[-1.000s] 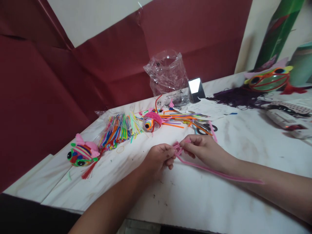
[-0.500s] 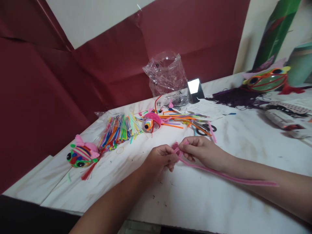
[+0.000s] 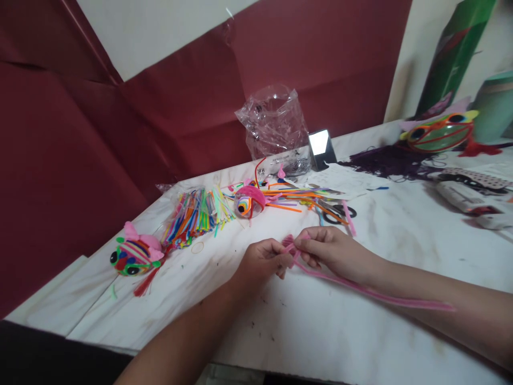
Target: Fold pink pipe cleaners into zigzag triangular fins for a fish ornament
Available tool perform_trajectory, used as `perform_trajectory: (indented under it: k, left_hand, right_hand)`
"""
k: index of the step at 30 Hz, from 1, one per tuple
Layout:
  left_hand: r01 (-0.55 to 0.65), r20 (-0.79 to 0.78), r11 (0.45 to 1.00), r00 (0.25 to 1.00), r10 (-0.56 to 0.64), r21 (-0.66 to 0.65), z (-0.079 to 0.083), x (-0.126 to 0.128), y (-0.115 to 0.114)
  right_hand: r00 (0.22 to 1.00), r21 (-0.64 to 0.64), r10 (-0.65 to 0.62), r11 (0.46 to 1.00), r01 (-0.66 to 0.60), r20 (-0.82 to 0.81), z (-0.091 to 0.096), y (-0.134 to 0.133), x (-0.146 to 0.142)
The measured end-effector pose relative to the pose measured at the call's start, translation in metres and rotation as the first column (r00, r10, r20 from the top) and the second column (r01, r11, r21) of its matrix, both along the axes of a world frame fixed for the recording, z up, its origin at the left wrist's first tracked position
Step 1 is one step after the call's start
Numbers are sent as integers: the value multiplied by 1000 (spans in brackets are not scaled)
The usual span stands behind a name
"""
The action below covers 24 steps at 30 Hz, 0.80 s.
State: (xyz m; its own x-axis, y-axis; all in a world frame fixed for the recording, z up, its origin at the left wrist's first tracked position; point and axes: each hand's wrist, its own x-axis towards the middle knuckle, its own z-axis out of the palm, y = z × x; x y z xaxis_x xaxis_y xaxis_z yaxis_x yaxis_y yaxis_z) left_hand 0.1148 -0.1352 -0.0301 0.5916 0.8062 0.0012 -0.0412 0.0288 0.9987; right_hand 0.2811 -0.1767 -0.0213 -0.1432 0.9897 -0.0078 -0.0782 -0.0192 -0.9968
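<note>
Pinched between my two hands is a pink pipe cleaner point(image 3: 377, 291), bent at one end into a small striped, folded piece; its long free end trails right, below my right forearm. My left hand point(image 3: 266, 258) is closed on the folded part from the left. My right hand point(image 3: 326, 247) grips it from the other side, thumb and forefinger together. The fingertips partly hide the folded piece. Beyond the hands sits a clear round fish figure point(image 3: 249, 202) with a pink pipe cleaner top and an orange-rimmed eye.
A bundle of coloured pipe cleaners point(image 3: 196, 216) lies behind left, near a finished-looking fish figure point(image 3: 136, 251). Scissors point(image 3: 340, 212) rest among loose stems. Farther back are a plastic bag point(image 3: 276, 125), a small mirror-like screen point(image 3: 321, 148), purple threads point(image 3: 385, 161) and a glue gun point(image 3: 467, 199).
Almost nothing differs. Both hands keep their pinch on the pink pipe cleaner, and its trailing end has dipped very slightly.
</note>
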Motion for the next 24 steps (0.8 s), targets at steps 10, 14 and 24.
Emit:
perform_trajectory:
  k: [10,14,24]
  left_hand:
    - [-139,-71,982,986,149,129,-9,-1,-3]
    - [-91,-62,988,993,99,121,0,-2,-2]
    - [-42,-116,995,992,52,90,2,-2,1]
  right_hand:
    - [1000,39,1,999,-2,20,-4,-3,-3]
    - [999,68,-37,997,35,35,-2,1,1]
    - [996,37,-23,999,20,90,-2,2,5]
